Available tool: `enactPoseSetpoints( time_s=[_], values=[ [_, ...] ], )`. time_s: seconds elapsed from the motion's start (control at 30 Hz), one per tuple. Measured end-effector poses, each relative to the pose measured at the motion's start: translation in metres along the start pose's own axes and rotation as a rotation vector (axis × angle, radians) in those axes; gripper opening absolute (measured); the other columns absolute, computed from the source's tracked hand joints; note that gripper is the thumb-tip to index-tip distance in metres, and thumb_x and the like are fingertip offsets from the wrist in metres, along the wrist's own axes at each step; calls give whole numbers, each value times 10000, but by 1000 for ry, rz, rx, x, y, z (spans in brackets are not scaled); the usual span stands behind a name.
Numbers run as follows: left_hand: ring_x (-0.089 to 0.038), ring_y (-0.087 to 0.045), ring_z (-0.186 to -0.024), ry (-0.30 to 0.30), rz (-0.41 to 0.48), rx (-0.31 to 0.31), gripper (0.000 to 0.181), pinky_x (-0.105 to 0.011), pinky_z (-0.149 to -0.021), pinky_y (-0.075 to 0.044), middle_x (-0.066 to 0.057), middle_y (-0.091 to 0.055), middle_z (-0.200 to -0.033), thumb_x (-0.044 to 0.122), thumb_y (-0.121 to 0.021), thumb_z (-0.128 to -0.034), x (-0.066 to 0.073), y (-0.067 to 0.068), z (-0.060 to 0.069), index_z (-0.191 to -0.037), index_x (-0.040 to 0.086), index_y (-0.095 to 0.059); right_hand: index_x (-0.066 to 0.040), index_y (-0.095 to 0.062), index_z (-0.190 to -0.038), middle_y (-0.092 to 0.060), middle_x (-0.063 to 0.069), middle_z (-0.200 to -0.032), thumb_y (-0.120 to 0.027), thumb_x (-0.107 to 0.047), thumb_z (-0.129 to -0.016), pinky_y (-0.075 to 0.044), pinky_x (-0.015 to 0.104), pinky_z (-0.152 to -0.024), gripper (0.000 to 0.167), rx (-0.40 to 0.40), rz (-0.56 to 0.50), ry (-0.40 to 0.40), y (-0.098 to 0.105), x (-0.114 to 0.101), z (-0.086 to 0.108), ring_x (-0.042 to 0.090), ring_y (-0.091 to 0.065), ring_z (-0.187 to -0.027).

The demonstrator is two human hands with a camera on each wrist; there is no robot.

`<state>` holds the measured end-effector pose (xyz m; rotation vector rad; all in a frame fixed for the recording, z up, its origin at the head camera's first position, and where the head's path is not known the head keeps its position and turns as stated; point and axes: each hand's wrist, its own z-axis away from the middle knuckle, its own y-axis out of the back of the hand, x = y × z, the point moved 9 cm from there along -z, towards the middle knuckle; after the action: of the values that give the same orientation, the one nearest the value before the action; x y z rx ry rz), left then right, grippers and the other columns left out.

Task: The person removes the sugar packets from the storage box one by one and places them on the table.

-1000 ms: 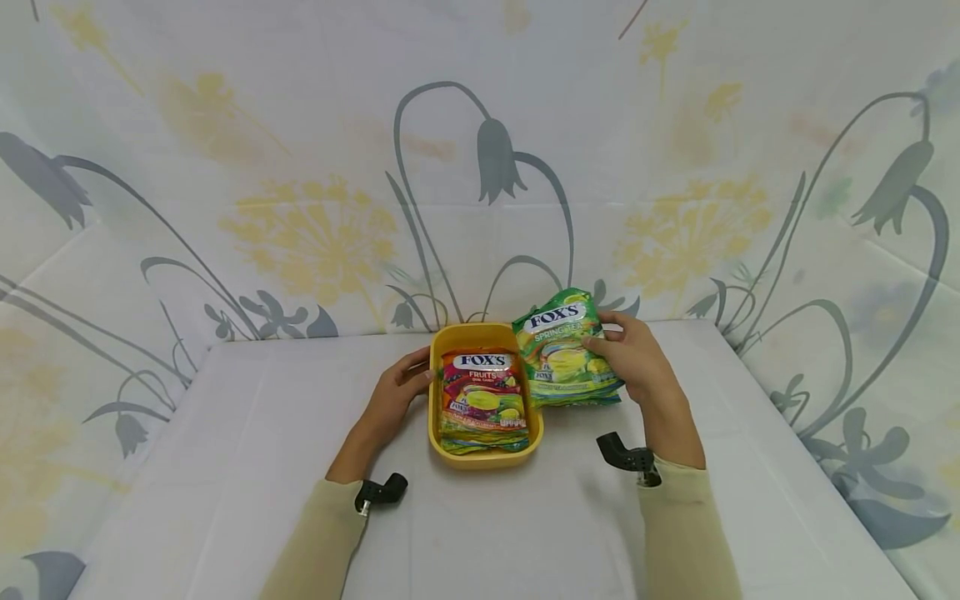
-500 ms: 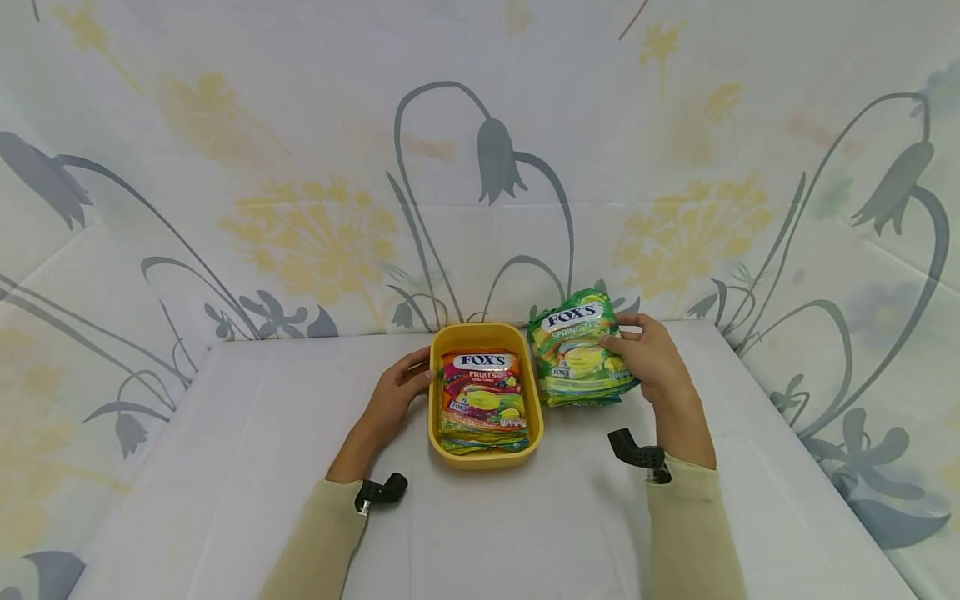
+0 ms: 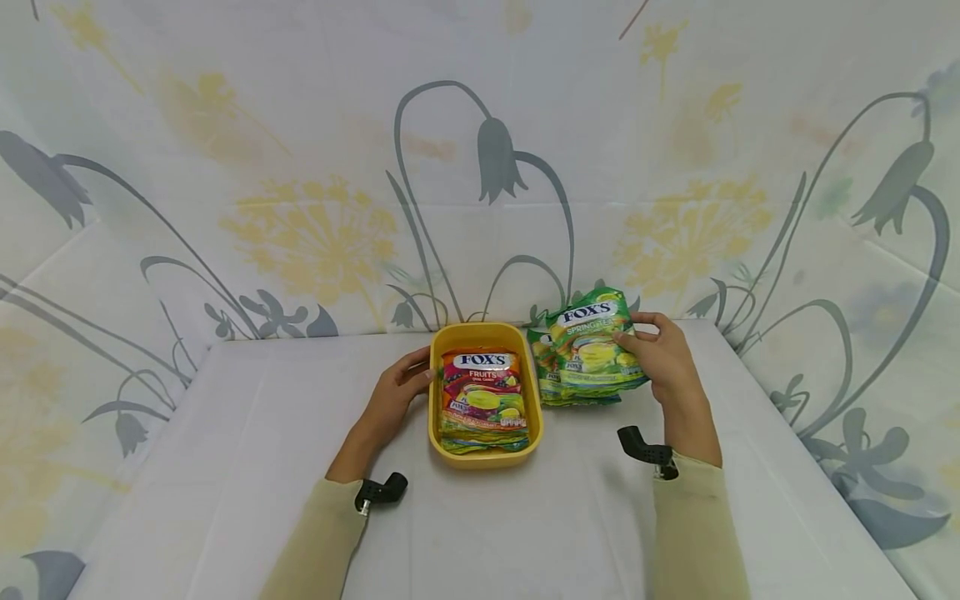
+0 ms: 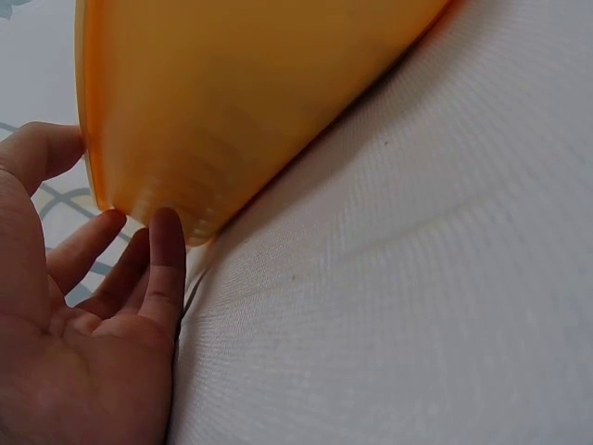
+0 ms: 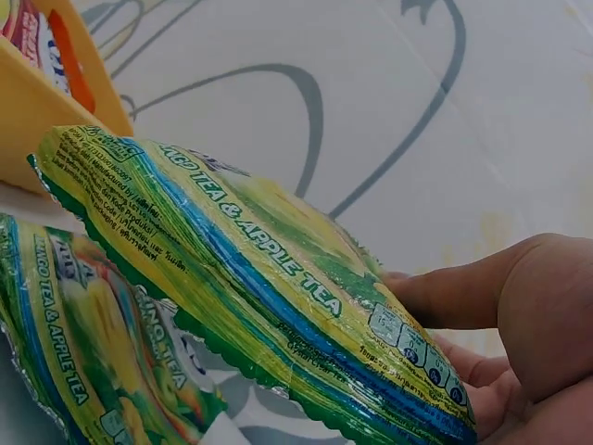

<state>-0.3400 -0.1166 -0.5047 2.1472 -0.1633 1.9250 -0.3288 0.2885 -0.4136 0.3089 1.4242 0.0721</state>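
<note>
My right hand [image 3: 667, 358] pinches a green Fox's Spring Tea candy bag [image 3: 597, 346] by its right side, thumb on the front face. The right wrist view shows this bag [image 5: 278, 269] tilted above a second green tea candy bag [image 5: 97, 334]. In the head view, that second bag [image 3: 543, 367] shows only its left part and bottom edge; the held bag covers the rest. My left hand [image 3: 393, 396] rests its fingertips against the left side of a yellow plastic tub [image 3: 483, 460]. Inside the tub lies a red Fox's Fruits candy bag [image 3: 482, 396] with green-edged packaging under it.
A white cloth covers the table [image 3: 487, 533]. Behind it rises a flower-printed backdrop [image 3: 337, 233], close to the tub and the green bags. Small black wrist cameras sit on both sleeves.
My right hand has moved right with the held green bag, away from the tub. The second green bag has come into view beneath it. The left hand and tub have stayed still.
</note>
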Motion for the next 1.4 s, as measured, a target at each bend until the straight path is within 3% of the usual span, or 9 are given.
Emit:
enactPoseSetpoints(
  time_s=[0.13, 0.23, 0.37, 0.5, 0.77, 0.93, 1.17, 1.4],
  values=[
    [-276, -521, -1449, -7, 12, 2, 525, -270, -1032, -552, -95, -509, -1596, 245, -613, -1093, 1, 0, 0, -1587, 123, -486, -22, -379, -1584, -509, 319, -1477, -664, -200, -1055, -591, 211, -716, 627, 31, -17, 5, 6, 5, -2, 46, -675, -824],
    [-289, -519, -1451, -11, 13, 0, 530, -274, -1039, -550, -109, -504, -1598, 242, -609, -1095, 1, 0, 0, -1591, 111, -478, -25, -408, -1563, -566, 280, -1420, -666, -201, -1057, -597, 219, -714, 596, 45, -37, 26, 10, 7, -3, 42, -693, -816],
    [-283, -521, -1451, -3, -1, 2, 542, -333, -1080, -539, -96, -502, -1601, 263, -613, -1093, 0, 0, 0, -1598, 124, -472, -35, -462, -1538, -705, 54, -1152, -683, -193, -1051, -603, 223, -702, 557, 71, -70, 55, 18, 11, -5, 42, -711, -802],
    [-269, -529, -1442, 3, -11, 5, 543, -357, -1095, -532, -76, -509, -1596, 280, -618, -1091, 0, -1, 0, -1596, 139, -477, -40, -485, -1548, -685, -151, -946, -707, -188, -1036, -597, 211, -670, 577, 101, -119, 47, 26, 17, -7, 39, -709, -770],
    [-279, -522, -1447, 3, 10, -1, 544, -295, -1066, -540, -95, -503, -1599, 263, -613, -1093, -1, -1, -1, -1597, 115, -468, -31, -465, -1574, -679, -152, -923, -700, -197, -1033, -596, 206, -652, 612, 145, -144, -8, 36, 28, -11, 37, -709, -753],
    [-266, -530, -1443, 11, 13, 8, 541, -315, -1080, -536, -86, -512, -1594, 261, -620, -1090, -1, 0, -1, -1593, 120, -477, -57, -490, -1521, -679, -42, -1050, -681, -236, -1044, -591, 201, -655, 544, 191, -134, -37, 43, 35, -12, 34, -699, -769],
    [-275, -525, -1446, 17, 16, 8, 539, -317, -1079, -537, -84, -505, -1600, 254, -620, -1090, -1, -1, -1, -1593, 124, -478, -112, -607, -1381, -724, -132, -847, -717, -202, -1024, -578, 200, -592, 384, 261, -282, -49, 55, 44, -13, 60, -704, -701],
    [-266, -528, -1444, 23, 14, 10, 532, -309, -1078, -536, -79, -510, -1596, 257, -617, -1092, -1, -1, -1, -1590, 129, -482, -74, -658, -1409, -739, -91, -829, -718, -141, -1016, -588, 208, -582, 403, 314, -394, -64, 62, 55, -16, 73, -714, -709]
  ],
)
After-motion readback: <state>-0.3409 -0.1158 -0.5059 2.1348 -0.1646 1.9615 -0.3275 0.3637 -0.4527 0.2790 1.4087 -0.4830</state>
